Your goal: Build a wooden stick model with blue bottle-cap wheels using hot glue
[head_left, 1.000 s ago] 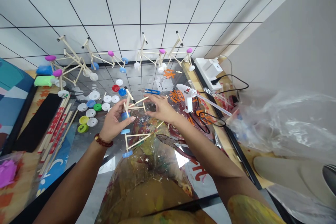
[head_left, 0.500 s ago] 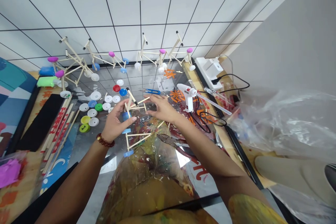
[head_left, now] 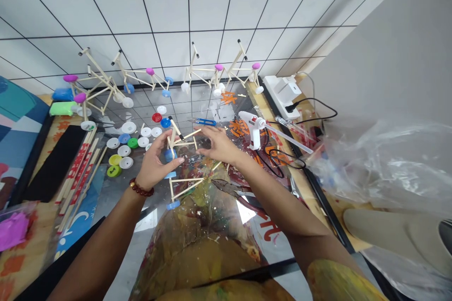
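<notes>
My left hand (head_left: 154, 162) grips a small frame of glued wooden sticks (head_left: 181, 140) between thumb and fingers, with a blue bottle cap (head_left: 170, 155) at its lower end. My right hand (head_left: 219, 146) is open, its fingertips at or just beside the frame's right side. Below the hands lies a second stick frame (head_left: 185, 187) with blue caps at its ends. Loose bottle caps (head_left: 129, 127) in several colours lie left of my left hand. Blue-handled thread snips (head_left: 205, 122) lie just above my right hand.
A white glue gun (head_left: 251, 128) and its cord lie right of my hands, with pliers (head_left: 226, 189) below it. Finished stick models (head_left: 100, 80) stand along the far edge. Wooden sticks (head_left: 79, 174) lie at left. A plastic bag (head_left: 383, 164) fills the right side.
Both hands stay almost where they were around the stick frame. The whole view has shifted only slightly.
</notes>
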Available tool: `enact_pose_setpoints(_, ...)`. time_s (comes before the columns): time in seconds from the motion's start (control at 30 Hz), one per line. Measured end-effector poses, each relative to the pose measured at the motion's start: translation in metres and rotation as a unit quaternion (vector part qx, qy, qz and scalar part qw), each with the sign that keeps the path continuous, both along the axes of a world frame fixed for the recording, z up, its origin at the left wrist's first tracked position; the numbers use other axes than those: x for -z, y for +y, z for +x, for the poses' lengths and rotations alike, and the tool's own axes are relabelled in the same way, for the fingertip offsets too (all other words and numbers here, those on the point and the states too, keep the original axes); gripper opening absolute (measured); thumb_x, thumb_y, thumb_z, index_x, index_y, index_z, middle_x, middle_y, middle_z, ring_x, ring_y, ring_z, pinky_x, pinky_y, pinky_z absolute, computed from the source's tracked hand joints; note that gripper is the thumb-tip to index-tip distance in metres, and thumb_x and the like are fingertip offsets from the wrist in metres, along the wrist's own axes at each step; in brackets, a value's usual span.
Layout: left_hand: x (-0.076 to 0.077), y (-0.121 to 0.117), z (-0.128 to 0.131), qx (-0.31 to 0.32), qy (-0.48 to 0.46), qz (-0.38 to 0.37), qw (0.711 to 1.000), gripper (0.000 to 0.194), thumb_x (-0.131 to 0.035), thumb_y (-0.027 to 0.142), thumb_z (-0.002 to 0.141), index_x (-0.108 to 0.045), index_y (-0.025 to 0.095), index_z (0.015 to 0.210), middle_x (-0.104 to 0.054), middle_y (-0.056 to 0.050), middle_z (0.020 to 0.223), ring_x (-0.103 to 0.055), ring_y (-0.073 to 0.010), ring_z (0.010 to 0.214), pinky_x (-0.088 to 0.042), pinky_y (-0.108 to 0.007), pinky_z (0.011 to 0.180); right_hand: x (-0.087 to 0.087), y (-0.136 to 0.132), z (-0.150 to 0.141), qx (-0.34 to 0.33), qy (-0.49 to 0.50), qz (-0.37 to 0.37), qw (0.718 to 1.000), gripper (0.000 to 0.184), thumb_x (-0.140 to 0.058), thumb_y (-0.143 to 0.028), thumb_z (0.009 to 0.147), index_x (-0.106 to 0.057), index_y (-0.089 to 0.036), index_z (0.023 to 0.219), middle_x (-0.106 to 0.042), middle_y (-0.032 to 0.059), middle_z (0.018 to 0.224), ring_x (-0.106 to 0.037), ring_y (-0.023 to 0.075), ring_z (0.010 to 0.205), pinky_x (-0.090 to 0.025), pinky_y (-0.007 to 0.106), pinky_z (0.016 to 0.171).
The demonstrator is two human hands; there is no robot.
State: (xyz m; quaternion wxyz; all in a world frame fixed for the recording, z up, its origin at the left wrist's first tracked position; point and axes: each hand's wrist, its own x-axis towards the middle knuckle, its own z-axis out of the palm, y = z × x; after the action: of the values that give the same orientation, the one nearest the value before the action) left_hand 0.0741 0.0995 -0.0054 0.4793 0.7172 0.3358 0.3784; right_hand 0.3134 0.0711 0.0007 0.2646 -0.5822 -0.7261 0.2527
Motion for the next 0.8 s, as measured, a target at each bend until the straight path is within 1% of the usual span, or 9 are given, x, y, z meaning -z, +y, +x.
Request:
enact_pose_setpoints(0.1,0.002,0.001,-0.001,-0.003,0.001,0.001,1.0,0.085,-0.084,0.03,0.07,-0.043,0.026,0.144,-0.057,-0.013,0.14,-0.054,-0.0304,0.131,-0.039,-0.05,0.116,0.0,0.0,0.001,0.0,-0.004,0.002,1.0,0.072,-0.079,-0.027,0.073,-0.051,-0.023,0.14,-0.061,0.0102,0.138,-0.05,0.031,0.133,-0.029,0.053,0.111)
enact_pose_setpoints(0.23,0.005,0.001,-0.001,-0.016,0.009,-0.006,1.0,0.093,-0.087,0.029,0.065,-0.041,0.027,0.146,-0.053,-0.013,0.144,-0.049,-0.0316,0.136,-0.035,-0.05,0.118,-0.003,0.0,0.001,-0.005,-0.014,0.007,1.0,0.073,-0.079,-0.026,0.073,-0.05,-0.024,0.14,-0.06,0.0108,0.139,-0.05,0.0312,0.133,-0.03,0.053,0.111)
enact_pose_setpoints(0.47,0.003,0.001,0.0,-0.015,0.007,-0.008,1.0,0.096,-0.088,0.032,0.064,-0.04,0.025,0.147,-0.055,-0.015,0.14,-0.051,-0.0313,0.134,-0.033,-0.051,0.119,-0.01,0.0,-0.001,-0.014,-0.02,-0.003,1.0,0.066,-0.078,-0.024,0.074,-0.054,-0.024,0.136,-0.063,0.0098,0.135,-0.051,0.0303,0.132,-0.029,0.054,0.111)
enact_pose_setpoints(0.57,0.002,0.001,-0.001,-0.014,0.004,-0.009,1.0,0.101,-0.089,0.036,0.061,-0.039,0.024,0.148,-0.055,-0.016,0.141,-0.05,-0.0325,0.134,-0.032,-0.052,0.119,-0.013,0.0,0.0,-0.017,-0.038,0.002,0.999,0.071,-0.079,-0.025,0.074,-0.051,-0.023,0.139,-0.06,0.0121,0.138,-0.05,0.0316,0.133,-0.031,0.056,0.11)
enact_pose_setpoints(0.63,0.001,0.001,-0.002,-0.015,-0.015,-0.013,1.0,0.094,-0.084,0.044,0.068,-0.039,0.024,0.148,-0.052,-0.015,0.144,-0.047,-0.0322,0.137,-0.031,-0.05,0.119,-0.016,-0.001,0.002,-0.021,-0.056,0.007,0.998,0.073,-0.079,-0.026,0.074,-0.05,-0.021,0.141,-0.057,0.0149,0.141,-0.049,0.0323,0.134,-0.032,0.056,0.11)
enact_pose_setpoints(0.7,0.001,0.001,-0.002,-0.018,-0.052,-0.012,0.998,0.081,-0.073,0.053,0.079,-0.04,0.025,0.148,-0.051,-0.014,0.146,-0.043,-0.0303,0.14,-0.031,-0.047,0.12,-0.023,-0.005,0.007,-0.029,-0.082,0.001,0.996,0.071,-0.078,-0.027,0.076,-0.05,-0.016,0.14,-0.056,0.0185,0.142,-0.049,0.0332,0.134,-0.035,0.054,0.109)
enact_pose_setpoints(0.8,0.001,0.001,-0.001,-0.036,-0.117,0.012,0.992,0.068,-0.057,0.059,0.088,-0.044,0.026,0.146,-0.052,-0.013,0.146,-0.045,-0.0287,0.14,-0.032,-0.046,0.12,-0.039,-0.023,0.012,-0.029,-0.134,-0.011,0.99,0.062,-0.077,-0.024,0.078,-0.056,-0.009,0.134,-0.058,0.0223,0.137,-0.052,0.035,0.129,-0.04,0.052,0.107)
